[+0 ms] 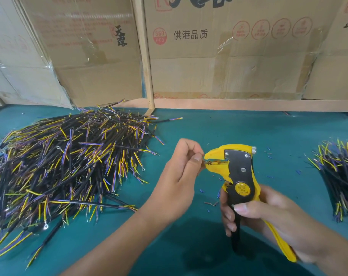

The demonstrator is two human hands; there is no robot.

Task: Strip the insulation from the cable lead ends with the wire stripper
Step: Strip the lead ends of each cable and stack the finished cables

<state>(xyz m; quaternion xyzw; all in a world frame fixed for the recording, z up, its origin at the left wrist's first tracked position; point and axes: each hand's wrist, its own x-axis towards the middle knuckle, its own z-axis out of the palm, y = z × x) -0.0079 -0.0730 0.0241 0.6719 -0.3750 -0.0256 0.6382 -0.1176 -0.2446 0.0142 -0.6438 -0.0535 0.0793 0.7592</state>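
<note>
Green table [248, 128] | big cable heap [69, 162] far left, small pile [340, 176] right | right hand [268, 214] gripping yellow wire stripper [236, 172] handles | left hand [181, 170] pinching a lead end, barely visible, at its nose.

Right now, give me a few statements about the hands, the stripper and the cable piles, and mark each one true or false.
1. The right hand holds the stripper by its handles. True.
2. The left hand lies flat on the mat. False: it pinches a lead at the stripper's mouth.
3. The big pile lies to the left of the hands. True.
4. The small pile sits on a carton. False: it lies on the mat at the right edge.
5. Insulation scraps dot the mat near the stripper. True.
</note>
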